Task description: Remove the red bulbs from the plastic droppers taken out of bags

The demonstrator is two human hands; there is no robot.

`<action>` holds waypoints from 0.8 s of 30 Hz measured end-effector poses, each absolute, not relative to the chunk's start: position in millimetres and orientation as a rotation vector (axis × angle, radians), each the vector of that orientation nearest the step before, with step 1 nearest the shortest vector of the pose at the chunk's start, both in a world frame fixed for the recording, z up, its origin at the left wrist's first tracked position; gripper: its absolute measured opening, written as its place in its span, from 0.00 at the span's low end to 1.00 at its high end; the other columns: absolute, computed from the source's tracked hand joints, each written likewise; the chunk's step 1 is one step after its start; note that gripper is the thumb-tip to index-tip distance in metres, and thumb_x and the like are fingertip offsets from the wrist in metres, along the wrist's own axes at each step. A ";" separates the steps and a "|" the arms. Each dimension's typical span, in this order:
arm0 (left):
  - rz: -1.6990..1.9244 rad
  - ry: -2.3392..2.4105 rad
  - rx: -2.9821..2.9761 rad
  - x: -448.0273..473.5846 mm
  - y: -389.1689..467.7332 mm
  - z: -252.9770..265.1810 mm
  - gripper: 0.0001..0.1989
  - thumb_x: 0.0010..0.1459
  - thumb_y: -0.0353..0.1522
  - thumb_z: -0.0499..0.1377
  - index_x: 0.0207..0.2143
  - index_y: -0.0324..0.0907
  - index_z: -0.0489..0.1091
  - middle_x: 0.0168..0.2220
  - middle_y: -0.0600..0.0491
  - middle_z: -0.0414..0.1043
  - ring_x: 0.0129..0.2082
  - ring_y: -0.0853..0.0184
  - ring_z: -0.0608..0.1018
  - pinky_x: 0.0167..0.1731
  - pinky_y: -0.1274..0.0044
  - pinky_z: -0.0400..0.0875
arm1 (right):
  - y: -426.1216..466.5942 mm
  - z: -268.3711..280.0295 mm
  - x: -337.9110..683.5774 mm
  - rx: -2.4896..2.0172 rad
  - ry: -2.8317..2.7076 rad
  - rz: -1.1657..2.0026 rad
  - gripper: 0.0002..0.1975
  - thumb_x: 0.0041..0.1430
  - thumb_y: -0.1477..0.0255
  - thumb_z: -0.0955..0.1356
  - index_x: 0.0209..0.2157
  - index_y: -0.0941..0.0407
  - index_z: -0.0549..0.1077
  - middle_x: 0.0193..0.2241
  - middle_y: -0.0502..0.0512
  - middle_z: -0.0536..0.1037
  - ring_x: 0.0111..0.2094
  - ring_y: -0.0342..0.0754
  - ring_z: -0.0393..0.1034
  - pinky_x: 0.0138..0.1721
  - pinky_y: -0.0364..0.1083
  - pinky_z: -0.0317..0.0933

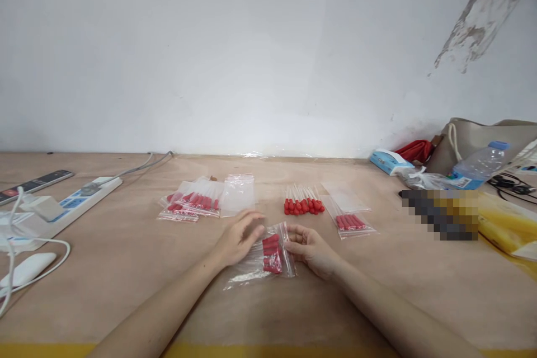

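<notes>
A clear zip bag point(251, 268) with several red-tipped sticks inside lies tilted between my hands, its zip edge toward the right. My right hand point(312, 249) pinches that zip edge between thumb and fingers. Over the bag's upper left, my left hand point(240, 236) has its fingers apart and curved, with the thumb near the plastic; whether it touches the bag I cannot tell. Beyond my hands is a pile of loose red-tipped sticks point(302, 206). Filled zip bags point(195, 201) overlap at the left, beside an empty zip bag point(238, 196).
Another filled bag point(350, 221) and a flat clear bag point(344, 197) lie right of the loose sticks. Power strips point(88, 196) and white cables occupy the left. At right are a tissue pack point(390, 161), a plastic bottle point(482, 162) and a yellow package point(507, 224). A wall stands behind.
</notes>
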State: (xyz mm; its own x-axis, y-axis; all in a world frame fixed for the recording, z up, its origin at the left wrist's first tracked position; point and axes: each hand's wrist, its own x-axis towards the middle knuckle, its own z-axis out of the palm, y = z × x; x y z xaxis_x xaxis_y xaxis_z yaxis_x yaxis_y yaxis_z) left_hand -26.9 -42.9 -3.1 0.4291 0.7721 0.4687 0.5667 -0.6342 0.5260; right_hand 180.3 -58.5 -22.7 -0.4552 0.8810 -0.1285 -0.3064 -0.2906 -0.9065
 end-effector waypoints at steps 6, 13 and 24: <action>0.805 0.937 2.505 -13.1 -55.5 -3.7 0.20 0.56 0.32 0.52 0.53 0.45 0.59 0.52 0.48 0.62 0.50 0.64 0.67 0.49 0.70 0.63 | -56.0 -24.3 185.1 -1.005 -1.045 1.800 0.30 0.30 0.73 0.76 0.40 0.57 0.67 0.25 0.48 0.74 0.27 0.43 0.70 0.35 0.47 0.63; 0.728 0.894 2.784 -13.9 -46.0 -12.7 0.19 0.58 0.26 0.47 0.49 0.52 0.65 0.52 0.52 0.63 0.48 0.66 0.69 0.46 0.74 0.67 | -59.6 -21.6 178.3 -1.051 -1.086 1.726 0.32 0.27 0.73 0.76 0.40 0.58 0.66 0.22 0.47 0.74 0.25 0.44 0.70 0.34 0.47 0.63; 0.858 0.724 2.997 -3.7 -39.7 -13.0 0.14 0.61 0.29 0.45 0.38 0.43 0.70 0.37 0.52 0.73 0.36 0.71 0.74 0.37 0.79 0.68 | -58.0 -22.2 177.4 -0.983 -1.062 1.755 0.30 0.32 0.73 0.74 0.39 0.58 0.60 0.21 0.46 0.74 0.22 0.39 0.67 0.30 0.43 0.61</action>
